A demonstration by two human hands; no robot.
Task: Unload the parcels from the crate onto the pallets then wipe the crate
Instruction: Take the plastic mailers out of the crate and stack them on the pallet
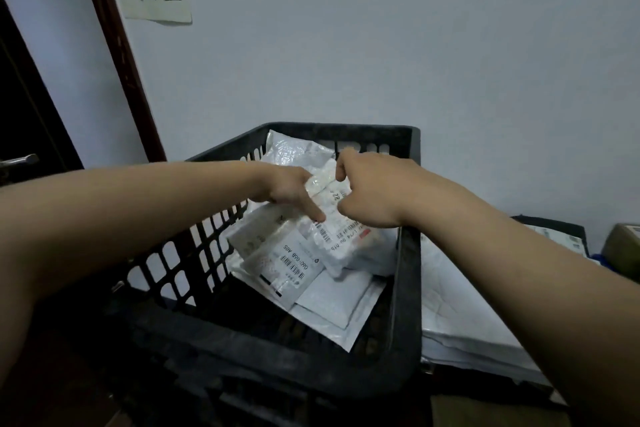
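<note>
Left hand curls round the upper edge of the white padded parcel, index finger down its label. Right hand pinches the same edge just beside it, centre frame. The parcel leans on other mailers inside the black crate. Best bet: lift straight up, clear the rim, then swing out, probably towards the white stack at lower right.
</note>
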